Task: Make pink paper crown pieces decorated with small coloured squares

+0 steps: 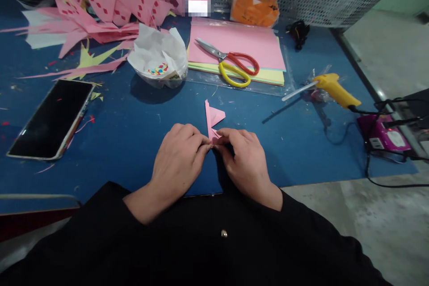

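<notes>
Between my two hands is a small folded piece of pink paper (216, 117), with a narrow strip along its left side and a pointed flap to the right. My left hand (181, 156) pinches its near end between thumb and forefinger. From the other side, my right hand (244, 158) pinches the same end, its fingertips almost meeting those of the left. The fingertips hide the paper's lower end. Beyond the hands, scissors (226, 60) with one red and one yellow handle lie on a stack of coloured paper (208, 35).
Pink paper cut-outs (110, 13) pile up at the back left. A paper-lined bowl (159, 56) holds small coloured bits. A phone (52, 118) lies at left. At right are a yellow glue gun (337, 89), a purple power strip (382, 134) and cables. An orange bag (256, 9) stands behind.
</notes>
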Available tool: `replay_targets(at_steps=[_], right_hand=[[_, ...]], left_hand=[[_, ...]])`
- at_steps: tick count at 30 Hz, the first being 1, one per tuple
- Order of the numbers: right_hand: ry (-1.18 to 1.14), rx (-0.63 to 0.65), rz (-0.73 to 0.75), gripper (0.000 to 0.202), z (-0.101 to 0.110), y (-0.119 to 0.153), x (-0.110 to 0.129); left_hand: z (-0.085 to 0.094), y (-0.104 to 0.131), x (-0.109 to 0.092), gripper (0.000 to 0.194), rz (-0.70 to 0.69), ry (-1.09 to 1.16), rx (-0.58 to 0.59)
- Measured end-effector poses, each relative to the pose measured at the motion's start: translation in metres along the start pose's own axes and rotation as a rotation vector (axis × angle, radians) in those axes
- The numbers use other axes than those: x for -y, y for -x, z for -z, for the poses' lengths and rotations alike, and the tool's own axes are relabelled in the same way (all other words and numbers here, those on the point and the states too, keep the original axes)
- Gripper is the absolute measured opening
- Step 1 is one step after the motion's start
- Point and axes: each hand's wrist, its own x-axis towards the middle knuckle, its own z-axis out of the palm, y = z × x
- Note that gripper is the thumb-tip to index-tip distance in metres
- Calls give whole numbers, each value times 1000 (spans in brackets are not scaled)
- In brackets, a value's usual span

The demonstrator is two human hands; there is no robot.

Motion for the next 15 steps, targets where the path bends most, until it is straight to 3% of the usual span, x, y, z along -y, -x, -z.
replay_targets(at_steps=[6, 15], right_hand=[[-12, -22, 17, 13, -3, 0, 0], [-29, -37, 28, 16, -5, 0, -2]], left_hand=[[0, -2, 0, 15, 59, 0, 29], [-2, -2, -2, 9, 125, -30, -29]])
